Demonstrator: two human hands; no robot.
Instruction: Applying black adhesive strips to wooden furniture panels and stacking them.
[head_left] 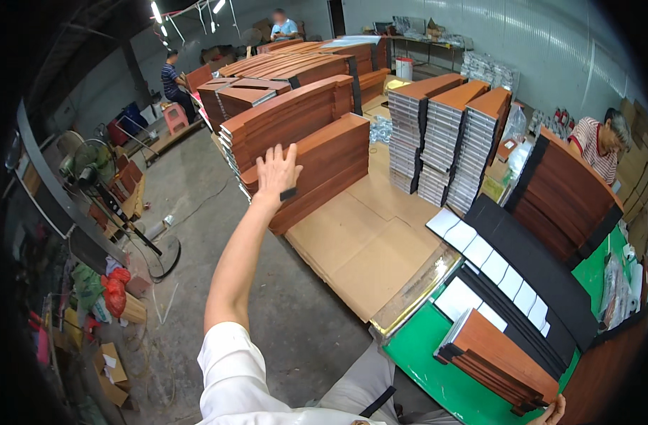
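Note:
My left hand (276, 170) is stretched forward with its fingers spread. It rests on the near end of a stack of curved brown wood-grain panels (331, 157) standing on edge. A taller row of the same panels (296, 110) rises just behind. At the lower right, only the fingers of my right hand (550, 412) show, closed on the corner of a small stack of brown wood-grain boards (497, 354). This stack lies tilted on the green tabletop (427, 361). Beside it are white pieces (490, 258) on long black curved strips (529, 262).
Brown cardboard (366, 248) covers the table between the panels. Tall stacks with silvery edges (437, 134) stand beyond it. A large dark brown panel (565, 198) leans near a person in a striped shirt (597, 152). A standing fan (90, 166) is on the floor at left.

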